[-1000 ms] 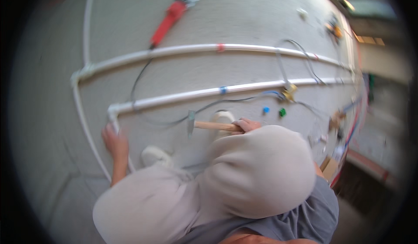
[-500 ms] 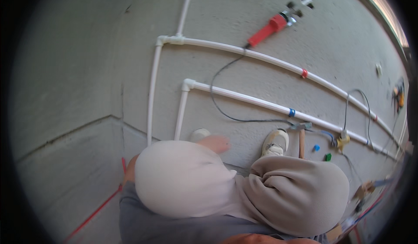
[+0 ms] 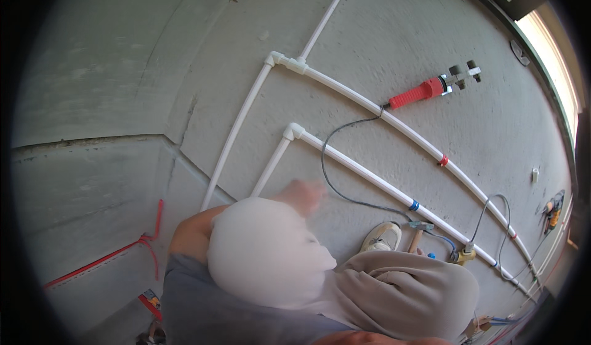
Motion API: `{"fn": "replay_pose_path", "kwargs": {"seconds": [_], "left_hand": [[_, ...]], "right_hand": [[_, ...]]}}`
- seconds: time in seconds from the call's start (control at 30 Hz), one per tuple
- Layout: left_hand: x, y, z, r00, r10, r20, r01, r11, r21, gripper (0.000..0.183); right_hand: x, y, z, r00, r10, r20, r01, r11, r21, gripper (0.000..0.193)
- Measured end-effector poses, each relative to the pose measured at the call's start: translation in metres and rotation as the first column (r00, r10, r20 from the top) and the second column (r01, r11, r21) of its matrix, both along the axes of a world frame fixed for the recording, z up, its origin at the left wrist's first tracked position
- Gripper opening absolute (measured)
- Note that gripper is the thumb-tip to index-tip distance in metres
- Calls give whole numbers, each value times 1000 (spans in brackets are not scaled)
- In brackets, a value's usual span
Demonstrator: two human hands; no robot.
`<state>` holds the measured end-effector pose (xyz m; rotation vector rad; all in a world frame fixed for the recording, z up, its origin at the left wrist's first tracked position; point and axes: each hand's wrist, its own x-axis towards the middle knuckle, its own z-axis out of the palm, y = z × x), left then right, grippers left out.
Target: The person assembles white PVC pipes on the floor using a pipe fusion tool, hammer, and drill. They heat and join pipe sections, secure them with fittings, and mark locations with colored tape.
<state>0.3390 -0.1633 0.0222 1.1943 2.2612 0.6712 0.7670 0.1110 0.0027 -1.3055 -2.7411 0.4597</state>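
My left hand (image 3: 303, 197) reaches past my left knee, low over the concrete floor (image 3: 252, 98). It is smeared by motion, so its fingers cannot be made out, and I see nothing in it. Nearest to it are the short white pipe (image 3: 269, 170) and its elbow fitting (image 3: 294, 131). Of my right arm only a strip of forearm (image 3: 381, 338) shows at the lower edge; the hand is out of sight. A red pipe welding iron (image 3: 418, 92) lies beyond the pipes, its dark cable (image 3: 324, 154) looping back toward my feet.
A longer white pipe (image 3: 354, 98) with a tee fitting (image 3: 297, 65) runs farther off. By my shoe (image 3: 381, 237) lie a hammer (image 3: 416, 239) and a brass fitting (image 3: 466, 254). Yellow-handled pliers (image 3: 554, 215) lie far right. Red tubing (image 3: 92, 268) crosses the left side.
The view has turned, shifting the pipes and welding iron rightward and down. My left hand and forearm show more beside the knee. The green piece near the hammer is no longer visible.
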Motion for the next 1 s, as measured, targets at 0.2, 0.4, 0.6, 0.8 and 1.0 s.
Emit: {"fn": "replay_pose_path", "kwargs": {"seconds": [0.2,0.4,0.6,0.8,1.0], "left_hand": [[-31,-12,-21,537,324,779,-430,899,-78,10],[-19,-22,-42,993,-71,94,67,997,45,15],[-188,-57,-37,603,653,-459,-595,751,286,25],[-284,-89,-55,631,717,-297,-725,681,105,28],[-285,-86,-69,612,725,-315,-727,673,136,22]], "right_hand": [[-46,44,-2,990,139,-9,-139,990,23,35],[-112,94,-4,936,348,-48,-345,937,54,36],[-179,111,10,838,535,-110,-534,845,43,36],[-300,87,50,870,476,-130,-490,803,-340,43],[-522,63,105,522,853,-25,-697,410,-588,36]]}}
